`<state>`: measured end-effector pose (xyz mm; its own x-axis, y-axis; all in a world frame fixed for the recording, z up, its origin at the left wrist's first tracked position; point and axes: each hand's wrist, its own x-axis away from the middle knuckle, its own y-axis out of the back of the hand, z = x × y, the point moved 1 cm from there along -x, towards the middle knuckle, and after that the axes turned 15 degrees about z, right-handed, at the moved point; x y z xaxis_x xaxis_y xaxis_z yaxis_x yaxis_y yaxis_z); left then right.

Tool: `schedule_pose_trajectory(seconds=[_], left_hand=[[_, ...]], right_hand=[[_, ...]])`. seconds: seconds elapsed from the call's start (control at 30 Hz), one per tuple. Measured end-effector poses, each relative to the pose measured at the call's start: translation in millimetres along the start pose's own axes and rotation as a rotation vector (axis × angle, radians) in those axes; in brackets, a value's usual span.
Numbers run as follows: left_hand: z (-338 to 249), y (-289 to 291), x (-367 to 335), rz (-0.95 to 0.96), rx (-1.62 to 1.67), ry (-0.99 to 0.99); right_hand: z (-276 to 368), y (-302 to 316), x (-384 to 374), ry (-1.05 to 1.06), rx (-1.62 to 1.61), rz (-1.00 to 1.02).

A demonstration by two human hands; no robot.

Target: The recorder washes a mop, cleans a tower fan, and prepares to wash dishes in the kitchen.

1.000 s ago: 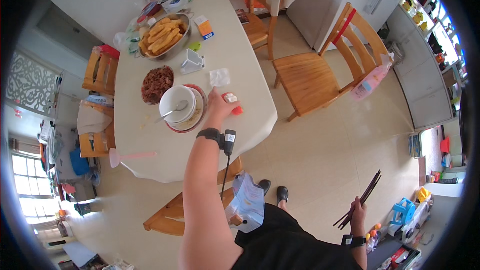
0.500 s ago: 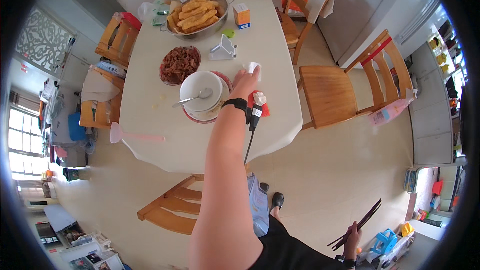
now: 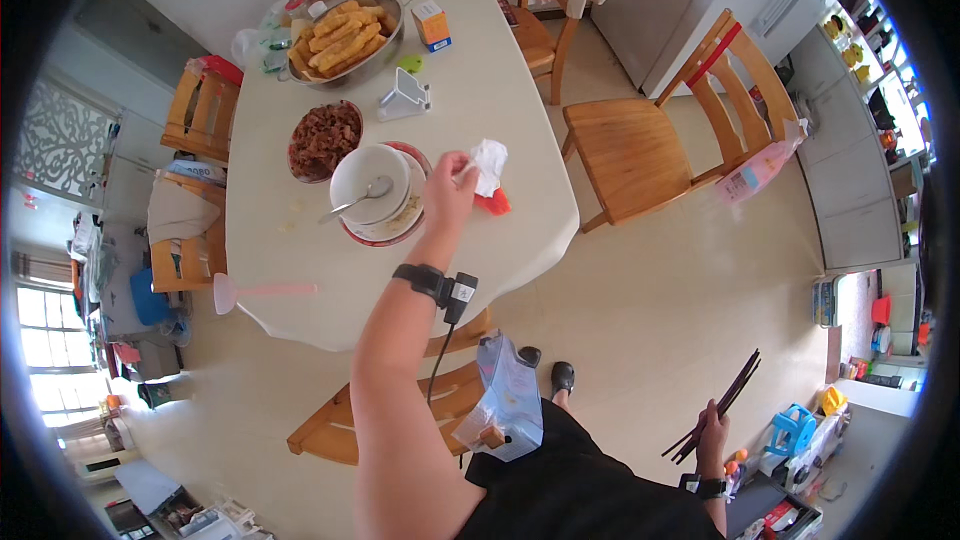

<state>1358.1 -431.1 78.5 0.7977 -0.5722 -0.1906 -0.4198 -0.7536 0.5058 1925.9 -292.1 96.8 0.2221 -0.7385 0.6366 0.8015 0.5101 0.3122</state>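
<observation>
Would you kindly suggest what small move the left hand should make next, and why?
Perhaps lower the white tissue onto the red item and gather both: the left hand pinches the tissue near it, while the right hand is occupied with dark chopsticks.

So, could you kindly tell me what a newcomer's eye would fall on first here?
Probably the left hand, pinching a crumpled white tissue over the right side of the table. Next come the golden dough sticks heaped in a metal basin toward the far end, and the dark chopsticks in the right hand, out over the floor at lower right.
</observation>
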Motion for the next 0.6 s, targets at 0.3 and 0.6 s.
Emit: schedule_pose_trajectory(seconds=[0.3,0.6], left_hand=[[14,-17,3,0.137,-0.213,0.425],[19,-20,3,0.420,-0.112,0.492]], right_hand=[[-5,-5,9,0.021,0.023,0.071],[-12,-4,15,0.041,-0.060,0.062]])
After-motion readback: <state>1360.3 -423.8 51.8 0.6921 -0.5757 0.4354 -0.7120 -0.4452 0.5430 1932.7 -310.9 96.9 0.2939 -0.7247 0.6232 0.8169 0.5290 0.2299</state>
